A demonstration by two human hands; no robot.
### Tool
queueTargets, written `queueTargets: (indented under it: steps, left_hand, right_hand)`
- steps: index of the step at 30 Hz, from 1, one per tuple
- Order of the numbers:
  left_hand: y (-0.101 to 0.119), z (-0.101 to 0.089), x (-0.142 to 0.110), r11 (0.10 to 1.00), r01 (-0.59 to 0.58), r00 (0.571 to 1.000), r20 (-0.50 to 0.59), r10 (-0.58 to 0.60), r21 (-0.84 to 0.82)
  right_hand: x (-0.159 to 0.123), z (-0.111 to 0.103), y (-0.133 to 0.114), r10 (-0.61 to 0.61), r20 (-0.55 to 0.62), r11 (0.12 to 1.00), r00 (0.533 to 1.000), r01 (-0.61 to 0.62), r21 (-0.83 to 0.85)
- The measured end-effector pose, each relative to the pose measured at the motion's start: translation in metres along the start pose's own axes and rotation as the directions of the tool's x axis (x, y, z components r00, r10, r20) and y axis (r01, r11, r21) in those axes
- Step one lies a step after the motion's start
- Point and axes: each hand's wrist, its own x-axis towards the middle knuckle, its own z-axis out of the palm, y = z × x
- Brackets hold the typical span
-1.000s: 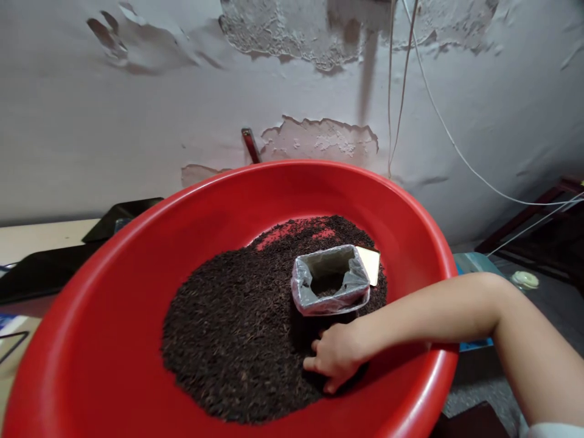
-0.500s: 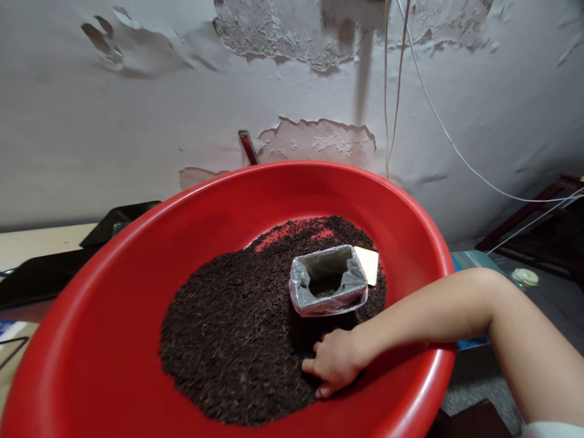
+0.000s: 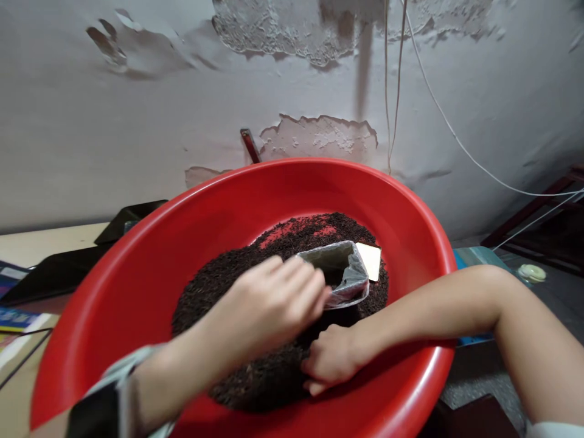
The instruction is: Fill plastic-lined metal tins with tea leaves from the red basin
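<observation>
Red plastic everywhere: one big round basin [image 3: 301, 185] with a heap of dark, dry, leaf-like bits [image 3: 205, 295]. Open rectangular box lined with clear plastic [image 3: 356, 283] stands among them, right of centre. A knock from either hand could tip it imo, or the loose liner could fold inward. Left hand [image 3: 283, 298] is palm-down, knuckles up, blocking the box's near-left corner; right hand [image 3: 331, 358] reaches low beside it. Fingers curled on both, can't tell if either grip holds anything. Pale, flat, squarish piece [image 3: 370, 260] sits just behind.
</observation>
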Motion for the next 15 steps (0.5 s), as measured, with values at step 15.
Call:
queueTargets:
  steps: [15]
  left_hand:
    - [-0.068,0.058,0.041,0.858,0.257,0.964,0.176,-0.198,-0.444]
  right_hand:
    - [-0.009,-0.077,-0.025,-0.034,-0.441,0.943,0.897,-0.117,-0.311]
